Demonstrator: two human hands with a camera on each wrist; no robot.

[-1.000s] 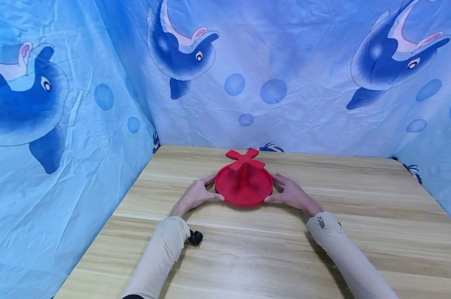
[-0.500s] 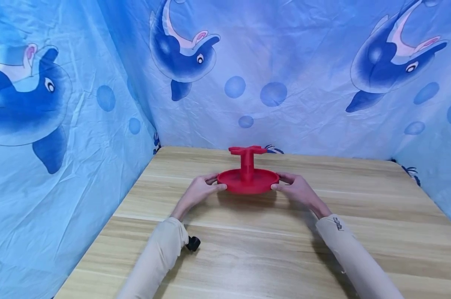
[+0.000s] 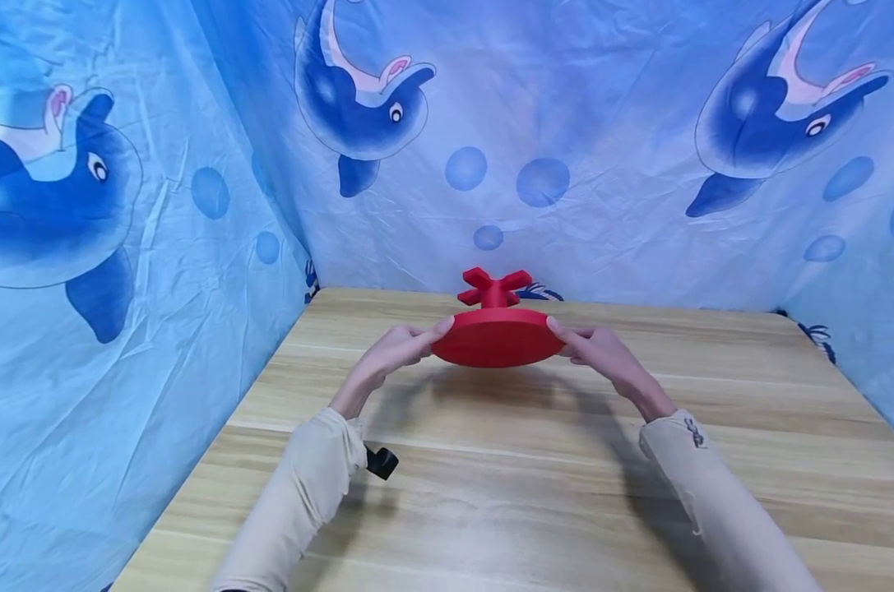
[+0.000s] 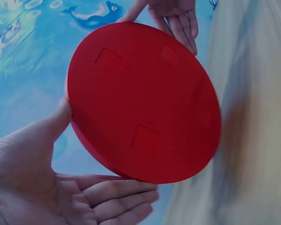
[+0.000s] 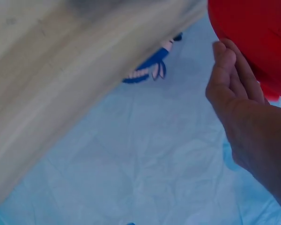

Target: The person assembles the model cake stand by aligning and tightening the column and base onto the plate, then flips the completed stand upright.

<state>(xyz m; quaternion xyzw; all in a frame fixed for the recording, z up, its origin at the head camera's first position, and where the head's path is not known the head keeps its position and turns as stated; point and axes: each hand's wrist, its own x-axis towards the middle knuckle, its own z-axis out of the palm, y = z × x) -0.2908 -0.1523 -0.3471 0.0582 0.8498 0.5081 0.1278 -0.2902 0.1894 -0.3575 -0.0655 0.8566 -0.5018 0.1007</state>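
Observation:
A red round stand [image 3: 497,341] is held up off the wooden table, tipped away so its flat underside faces the head camera. Its low-rimmed disc carries a central post topped by a red cross-shaped piece [image 3: 493,288] at the far side. At the disc's left edge my left hand [image 3: 396,352] grips the rim between thumb and fingers. Opposite, my right hand [image 3: 608,355] pinches the right edge. Shallow square recesses show on the disc's underside [image 4: 140,98] in the left wrist view. The right wrist view catches only part of the disc [image 5: 257,42].
Below the stand lies the wood-grain table [image 3: 491,493], with shadows of the arms and disc. Blue cloth walls [image 3: 565,238] printed with dolphins enclose its back and sides. A small black device [image 3: 382,463] is at the left cuff.
Both hands have raised the stand off the table and tilted it backward. First its inner dish faced the head camera, then its side, and now its underside.

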